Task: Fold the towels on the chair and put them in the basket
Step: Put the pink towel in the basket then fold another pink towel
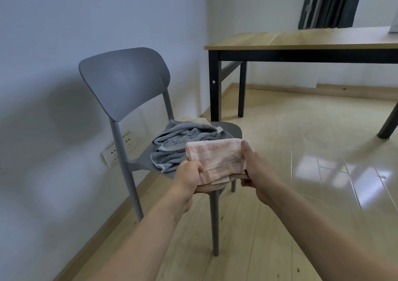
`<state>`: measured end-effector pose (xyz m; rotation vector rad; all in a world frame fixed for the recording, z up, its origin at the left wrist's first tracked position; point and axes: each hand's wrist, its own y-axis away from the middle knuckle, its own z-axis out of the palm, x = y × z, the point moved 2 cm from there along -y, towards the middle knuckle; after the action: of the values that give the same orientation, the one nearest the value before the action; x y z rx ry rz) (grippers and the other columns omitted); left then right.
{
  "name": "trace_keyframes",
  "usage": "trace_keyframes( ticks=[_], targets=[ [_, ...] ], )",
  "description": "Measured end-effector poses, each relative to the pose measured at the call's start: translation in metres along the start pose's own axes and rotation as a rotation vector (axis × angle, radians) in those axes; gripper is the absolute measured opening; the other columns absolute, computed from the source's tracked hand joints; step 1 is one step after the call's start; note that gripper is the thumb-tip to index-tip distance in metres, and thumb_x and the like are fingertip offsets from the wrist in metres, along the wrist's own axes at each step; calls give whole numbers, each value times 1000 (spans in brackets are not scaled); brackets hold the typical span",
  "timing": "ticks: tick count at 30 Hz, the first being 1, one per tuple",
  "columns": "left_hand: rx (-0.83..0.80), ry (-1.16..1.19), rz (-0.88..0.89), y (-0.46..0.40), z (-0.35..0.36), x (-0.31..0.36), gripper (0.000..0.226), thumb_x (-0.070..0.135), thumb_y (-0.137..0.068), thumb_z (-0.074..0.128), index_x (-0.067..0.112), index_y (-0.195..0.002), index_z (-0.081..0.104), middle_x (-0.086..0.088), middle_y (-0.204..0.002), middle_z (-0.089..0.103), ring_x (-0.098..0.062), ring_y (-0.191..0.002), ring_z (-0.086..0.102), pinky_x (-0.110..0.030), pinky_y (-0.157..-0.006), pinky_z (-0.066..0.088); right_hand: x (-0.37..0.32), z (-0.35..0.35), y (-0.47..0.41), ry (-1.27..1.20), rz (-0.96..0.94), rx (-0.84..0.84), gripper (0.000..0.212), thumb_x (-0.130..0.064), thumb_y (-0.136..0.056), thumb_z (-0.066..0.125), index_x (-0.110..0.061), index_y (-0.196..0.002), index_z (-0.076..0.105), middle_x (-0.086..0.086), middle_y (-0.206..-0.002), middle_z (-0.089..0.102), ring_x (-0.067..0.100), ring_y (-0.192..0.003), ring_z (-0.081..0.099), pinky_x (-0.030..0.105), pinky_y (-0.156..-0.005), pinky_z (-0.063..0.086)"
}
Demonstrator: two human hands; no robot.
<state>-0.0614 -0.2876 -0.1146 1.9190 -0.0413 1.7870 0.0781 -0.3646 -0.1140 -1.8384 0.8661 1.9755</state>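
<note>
A folded pink towel is held over the front edge of the grey chair. My left hand grips its near left corner with curled fingers. My right hand holds its right edge, thumb on top and fingers underneath. A crumpled grey towel lies on the chair seat behind the pink one. A beige cloth peeks out at the back of the seat. No basket is in view.
A wooden table with black legs stands to the right of the chair. A wall socket strip sits low on the left wall. Glossy wooden floor spreads to the right. Dark curtains hang at the back.
</note>
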Motion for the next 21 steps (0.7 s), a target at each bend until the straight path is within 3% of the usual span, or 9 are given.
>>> trace_keyframes(
  ticks=[4, 6, 9, 12, 15, 17, 19, 21],
  targets=[
    [28, 87, 16, 2, 1, 3, 20, 7, -84, 44, 12, -96, 58, -14, -102, 63, -32, -91, 61, -48, -81, 54, -2, -1, -2, -50, -167, 3, 26, -41, -99, 42, -17, -99, 50, 3, -75, 52, 9, -47, 50, 22, -37, 40],
    [29, 150, 47, 3, 2, 5, 22, 30, -95, 41, 19, -95, 60, -6, -100, 65, -26, -92, 62, -45, -84, 54, -7, 0, -1, -53, -235, -45, 18, -33, -99, 45, -17, -104, 50, 3, -77, 54, 6, -44, 52, 22, -35, 40],
    [93, 95, 152, -7, 0, 2, 48, 60, -93, 35, 23, -119, 55, -1, -113, 62, -23, -103, 59, -48, -91, 52, -10, -2, -2, -13, -283, -101, 20, -26, -98, 49, -15, -115, 47, 6, -77, 55, 8, -43, 50, 24, -33, 40],
    [201, -71, 342, -11, -3, 3, 28, 47, -101, 31, 26, -112, 45, 10, -101, 53, -10, -94, 52, -36, -87, 45, -8, -6, -6, 39, -173, -99, 25, -23, -97, 53, -10, -118, 49, 9, -78, 60, 14, -48, 55, 26, -39, 46],
    [159, -147, 458, -11, 1, 8, 15, 38, -103, 30, 30, -110, 41, 16, -98, 48, 0, -89, 47, -26, -74, 39, -5, -6, -9, -68, 33, -113, 30, -34, -94, 51, -14, -115, 57, 8, -92, 68, 23, -69, 67, 36, -63, 59],
    [135, -138, 493, -13, 4, 7, 16, 36, -103, 33, 29, -108, 46, 11, -102, 52, -6, -94, 50, -27, -76, 42, -2, -6, -12, -100, 79, -105, 42, -54, -92, 45, -21, -112, 61, 5, -100, 70, 26, -85, 70, 43, -81, 58],
    [88, -82, 464, -15, 7, 2, 14, 40, -102, 35, 37, -101, 49, 6, -107, 55, -14, -101, 53, -36, -87, 48, -1, -8, -15, -33, 79, -27, 56, -67, -87, 43, -20, -110, 61, 5, -103, 70, 26, -90, 69, 41, -84, 56],
    [64, -31, 438, -13, 11, 1, 16, 51, -98, 35, 42, -97, 48, 4, -112, 55, -17, -105, 54, -44, -92, 50, -5, -10, -14, -23, 49, 36, 54, -62, -90, 45, -14, -106, 60, 8, -101, 68, 24, -84, 67, 35, -73, 58]
  ],
)
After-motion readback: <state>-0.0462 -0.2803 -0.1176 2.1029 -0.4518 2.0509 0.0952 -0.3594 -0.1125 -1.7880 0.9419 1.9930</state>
